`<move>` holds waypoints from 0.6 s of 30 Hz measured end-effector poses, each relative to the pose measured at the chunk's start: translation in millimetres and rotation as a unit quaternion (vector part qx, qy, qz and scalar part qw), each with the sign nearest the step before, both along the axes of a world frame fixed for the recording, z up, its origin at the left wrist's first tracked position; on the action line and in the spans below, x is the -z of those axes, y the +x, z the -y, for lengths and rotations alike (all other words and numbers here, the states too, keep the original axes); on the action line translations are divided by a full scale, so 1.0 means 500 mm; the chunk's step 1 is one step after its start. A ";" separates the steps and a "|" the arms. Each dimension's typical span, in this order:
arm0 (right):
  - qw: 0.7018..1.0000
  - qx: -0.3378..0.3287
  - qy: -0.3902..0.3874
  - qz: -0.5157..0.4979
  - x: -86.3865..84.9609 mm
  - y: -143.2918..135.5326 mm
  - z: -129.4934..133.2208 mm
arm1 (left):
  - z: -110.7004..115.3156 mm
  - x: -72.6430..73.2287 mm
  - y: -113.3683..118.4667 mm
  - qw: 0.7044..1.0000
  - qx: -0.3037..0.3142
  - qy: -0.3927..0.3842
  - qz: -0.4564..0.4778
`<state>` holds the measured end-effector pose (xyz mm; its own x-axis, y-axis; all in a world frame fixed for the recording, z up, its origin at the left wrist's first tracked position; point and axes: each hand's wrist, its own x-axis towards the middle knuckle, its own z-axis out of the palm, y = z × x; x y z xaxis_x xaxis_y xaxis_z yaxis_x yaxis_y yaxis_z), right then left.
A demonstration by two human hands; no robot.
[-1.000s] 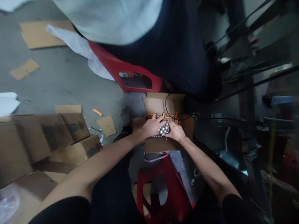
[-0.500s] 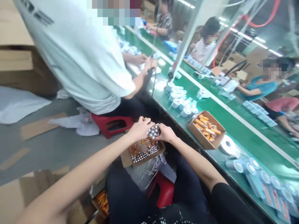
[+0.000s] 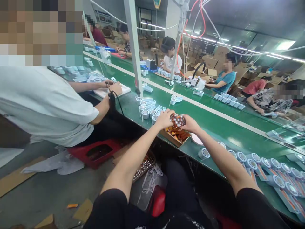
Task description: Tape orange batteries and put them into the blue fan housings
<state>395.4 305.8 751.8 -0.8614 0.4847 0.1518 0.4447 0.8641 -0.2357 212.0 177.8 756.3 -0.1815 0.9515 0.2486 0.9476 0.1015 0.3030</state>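
Observation:
A bunch of orange batteries [image 3: 178, 121], their round metal ends showing, is squeezed between my two hands. My left hand [image 3: 166, 119] grips the bunch from the left, and my right hand [image 3: 190, 123] closes on its right side. Right below them, a cardboard box [image 3: 172, 139] holding loose orange batteries sits at the near edge of the green bench. Lower down, near my legs, another box contains batteries standing on end [image 3: 144, 166], partly hidden behind my left forearm.
Round-headed pale blue devices [image 3: 145, 114] stand left of the box; more [image 3: 255, 158] fill the bench at right. A person in a pale shirt [image 3: 45, 105] works at left beside a red stool [image 3: 95, 154]. A metal post [image 3: 133, 47] rises from the bench.
The battery bunch has moved with both my hands from over the low box up to above the box on the bench. The view has tilted up and turned.

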 end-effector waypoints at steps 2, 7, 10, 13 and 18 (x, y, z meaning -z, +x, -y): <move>0.999 -0.029 -0.020 0.011 0.041 0.011 -0.017 | -0.031 0.037 0.018 0.999 0.018 -0.029 -0.004; 0.994 -0.099 -0.052 0.009 0.078 0.020 -0.036 | -0.067 0.076 0.023 0.993 0.061 -0.095 -0.009; 0.985 -0.132 -0.101 0.035 0.052 0.031 -0.061 | -0.099 0.080 0.009 0.988 0.070 -0.138 0.018; 0.982 -0.121 -0.140 0.049 0.023 0.044 -0.080 | -0.146 0.083 0.000 0.983 0.053 -0.167 0.063; 0.992 -0.065 -0.108 0.028 -0.003 0.040 -0.061 | -0.197 0.089 0.029 0.981 0.011 -0.134 0.136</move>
